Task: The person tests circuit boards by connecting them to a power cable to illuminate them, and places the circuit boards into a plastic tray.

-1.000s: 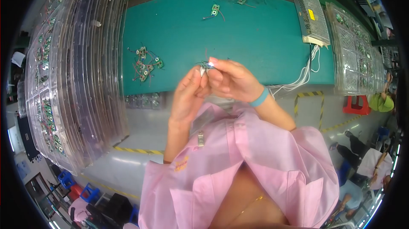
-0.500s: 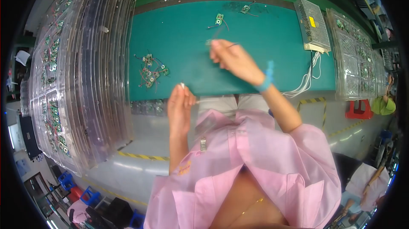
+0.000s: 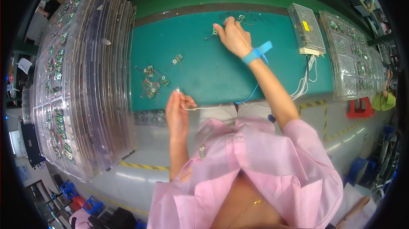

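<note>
- On the bench [image 3: 200, 73], the landmark is the tall stack of clear trays [image 3: 98, 84] at the left end; every place below is given from it.
- The left hand [image 3: 177, 112] is just to the right of the stack, at the bench's near edge, with thumb and fingertips closed on a small white piece [image 3: 177, 89] that points up.
- A thin white cable [image 3: 204, 108] runs from beside the left hand's fingers, away from the stack.
- The right hand [image 3: 235, 37] is well apart from the stack, over the far part of the bench, its thumb and fingers parted. Its thumb is at a wired circuit board [image 3: 215, 31]; whether they touch cannot be told. The wrist wears a blue band [image 3: 255, 53] with a blue cord.
- A second board [image 3: 241, 18] lies beyond the right hand, farther from the stack than the first.
- A cluster of wired boards [image 3: 151, 82] lies near the stack, on its right.
- A lone board [image 3: 177, 60] lies a little farther right of the stack than the cluster, near it.
- Across the bench from the stack sits a perforated metal box [image 3: 303, 33] with a yellow label, white cables [image 3: 313, 63] trailing from it. More trays [image 3: 351, 58] stand beyond it.
</note>
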Demonstrator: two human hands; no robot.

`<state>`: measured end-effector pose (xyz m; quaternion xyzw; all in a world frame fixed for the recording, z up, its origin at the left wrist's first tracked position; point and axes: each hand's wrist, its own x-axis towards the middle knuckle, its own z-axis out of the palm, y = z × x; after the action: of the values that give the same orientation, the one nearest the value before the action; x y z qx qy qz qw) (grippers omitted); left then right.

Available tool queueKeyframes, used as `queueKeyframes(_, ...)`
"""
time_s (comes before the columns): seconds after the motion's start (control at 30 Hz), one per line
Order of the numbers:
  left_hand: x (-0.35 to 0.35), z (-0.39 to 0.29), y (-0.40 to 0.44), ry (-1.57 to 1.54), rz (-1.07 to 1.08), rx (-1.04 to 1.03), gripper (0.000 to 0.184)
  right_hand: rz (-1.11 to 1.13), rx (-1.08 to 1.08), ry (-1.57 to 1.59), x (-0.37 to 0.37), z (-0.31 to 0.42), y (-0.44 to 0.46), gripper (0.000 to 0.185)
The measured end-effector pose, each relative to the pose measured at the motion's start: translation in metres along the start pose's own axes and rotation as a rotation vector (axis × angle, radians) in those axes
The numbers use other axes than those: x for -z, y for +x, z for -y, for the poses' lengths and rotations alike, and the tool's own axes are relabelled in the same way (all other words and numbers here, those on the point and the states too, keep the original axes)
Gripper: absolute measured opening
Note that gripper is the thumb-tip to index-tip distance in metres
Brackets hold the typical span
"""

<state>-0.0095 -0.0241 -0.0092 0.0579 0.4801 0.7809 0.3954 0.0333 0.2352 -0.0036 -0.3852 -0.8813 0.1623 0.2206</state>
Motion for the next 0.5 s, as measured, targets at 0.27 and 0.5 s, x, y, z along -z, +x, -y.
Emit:
queueKeyframes(0.27,-0.002,-0.001,-0.003,0.011,-0.027,0.001,0.028,0.017,0.005,0.311,-0.018,0.001,-0.007,0.023)
queueKeyframes(0.5,-0.014,-0.004,-0.001,-0.025,0.080,0.095,0.025,0.626,-0.289,1.434,0.054,0.015,-0.068,0.021)
